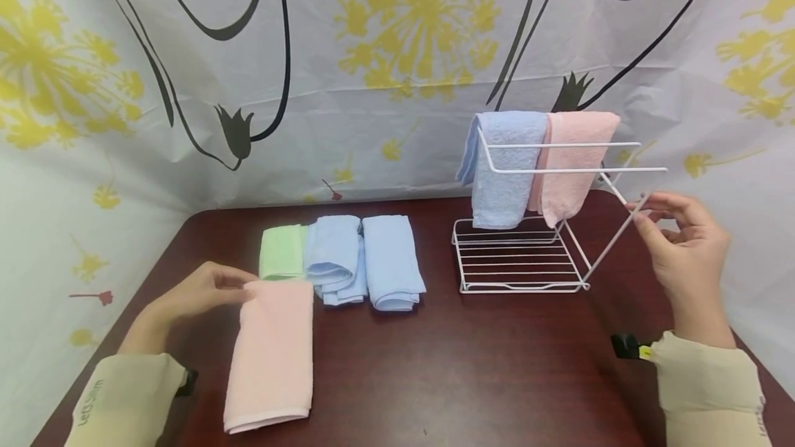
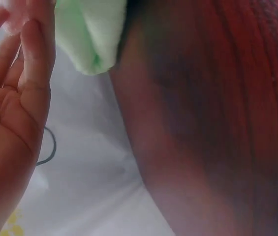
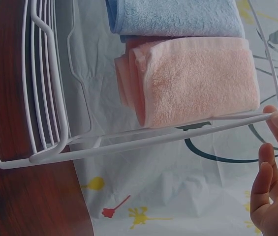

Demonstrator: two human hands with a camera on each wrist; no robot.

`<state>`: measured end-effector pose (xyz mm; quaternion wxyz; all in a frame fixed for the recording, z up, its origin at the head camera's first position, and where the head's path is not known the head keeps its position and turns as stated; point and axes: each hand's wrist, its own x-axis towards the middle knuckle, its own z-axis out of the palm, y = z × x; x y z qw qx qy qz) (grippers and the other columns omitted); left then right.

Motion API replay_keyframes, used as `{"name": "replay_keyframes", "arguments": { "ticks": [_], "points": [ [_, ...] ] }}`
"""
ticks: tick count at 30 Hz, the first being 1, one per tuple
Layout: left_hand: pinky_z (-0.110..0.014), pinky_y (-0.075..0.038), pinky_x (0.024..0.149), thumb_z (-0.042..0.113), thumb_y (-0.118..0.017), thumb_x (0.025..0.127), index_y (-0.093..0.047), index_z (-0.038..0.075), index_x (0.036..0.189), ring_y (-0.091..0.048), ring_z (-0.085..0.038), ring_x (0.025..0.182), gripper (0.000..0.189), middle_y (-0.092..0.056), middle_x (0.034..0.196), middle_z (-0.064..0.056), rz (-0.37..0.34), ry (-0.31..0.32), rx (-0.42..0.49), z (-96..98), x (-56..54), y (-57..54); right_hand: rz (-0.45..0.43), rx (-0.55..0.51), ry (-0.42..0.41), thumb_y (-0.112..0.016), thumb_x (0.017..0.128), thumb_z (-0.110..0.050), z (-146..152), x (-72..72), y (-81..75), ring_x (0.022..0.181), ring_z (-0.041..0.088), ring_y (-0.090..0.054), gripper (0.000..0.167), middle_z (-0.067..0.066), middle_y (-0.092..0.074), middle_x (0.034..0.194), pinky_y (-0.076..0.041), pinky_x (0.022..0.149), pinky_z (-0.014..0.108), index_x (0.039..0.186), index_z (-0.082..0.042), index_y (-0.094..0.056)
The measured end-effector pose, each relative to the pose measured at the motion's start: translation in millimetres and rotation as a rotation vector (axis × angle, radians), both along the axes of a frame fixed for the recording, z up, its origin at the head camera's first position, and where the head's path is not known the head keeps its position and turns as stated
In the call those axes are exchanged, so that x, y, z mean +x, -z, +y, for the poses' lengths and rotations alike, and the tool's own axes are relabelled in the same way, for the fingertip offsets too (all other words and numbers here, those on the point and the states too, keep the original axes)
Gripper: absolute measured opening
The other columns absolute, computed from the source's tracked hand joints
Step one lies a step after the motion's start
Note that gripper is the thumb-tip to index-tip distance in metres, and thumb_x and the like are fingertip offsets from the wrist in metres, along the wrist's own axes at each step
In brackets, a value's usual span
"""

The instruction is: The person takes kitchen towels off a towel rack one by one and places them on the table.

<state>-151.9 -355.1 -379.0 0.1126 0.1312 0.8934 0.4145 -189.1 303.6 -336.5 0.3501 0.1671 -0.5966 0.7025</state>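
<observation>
My left hand (image 1: 208, 290) pinches the top left corner of a folded pink towel (image 1: 273, 357), which hangs down in front of a folded green towel (image 1: 282, 252). In the left wrist view only a bit of pink shows at the fingertips, beside the green towel (image 2: 92, 34). My right hand (image 1: 689, 247) pinches the slanting side bar of a white wire rack (image 1: 522, 291) between thumb and forefinger. Over the rack's upper bars are draped a blue towel (image 1: 509, 157) and a second pink towel (image 1: 577, 157), side by side. The right wrist view shows this pink towel (image 3: 202, 81) close up.
Two stacks of folded blue towels, one (image 1: 335, 254) next to the green towel and another (image 1: 391, 261) to its right, lie on the dark wooden table (image 1: 472, 371). A white patterned cloth (image 1: 385, 40) hangs behind the table and at both sides.
</observation>
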Motion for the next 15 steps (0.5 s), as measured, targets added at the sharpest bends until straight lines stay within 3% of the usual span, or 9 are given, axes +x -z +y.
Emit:
{"name": "replay_keyframes", "arguments": {
  "ticks": [7, 12, 15],
  "points": [
    [-0.027, -0.056, 0.077, 0.023, -0.073, 0.09, -0.071, 0.0, 0.115, -0.066, -0.008, 0.088, 0.034, -0.075, 0.103, -0.01, -0.037, -0.061, -0.026, 3.5, -7.4, 7.4, 0.004, -0.01, -0.011, -0.062, 0.08, 0.023, 0.2, 0.2, 0.2, 0.08, 0.011, -0.062, 0.03, 0.003, -0.078, 0.087, -0.049, 0.058, 0.011, 0.109, 0.018, -0.064],
    [-0.028, -0.056, 0.076, 0.026, -0.075, 0.089, -0.072, 0.001, 0.115, -0.067, -0.011, 0.089, 0.037, -0.075, 0.104, -0.011, -0.021, -0.111, -0.053, 5.6, -6.4, 4.1, 0.007, -0.008, -0.011, -0.062, 0.08, 0.023, -0.2, 0.6, 0.1, 0.08, 0.011, -0.062, 0.029, 0.003, -0.078, 0.088, -0.049, 0.057, 0.011, 0.108, 0.017, -0.064],
    [-0.028, -0.057, 0.076, 0.027, -0.075, 0.089, -0.071, 0.002, 0.115, -0.068, -0.011, 0.088, 0.036, -0.075, 0.105, -0.012, -0.022, -0.134, -0.024, 5.3, -5.7, 0.0, 0.007, 0.002, -0.003, -0.062, 0.08, 0.023, -0.3, 0.8, 0.5, 0.08, 0.011, -0.062, 0.029, 0.003, -0.078, 0.088, -0.049, 0.058, 0.01, 0.108, 0.017, -0.064]
  ]
}}
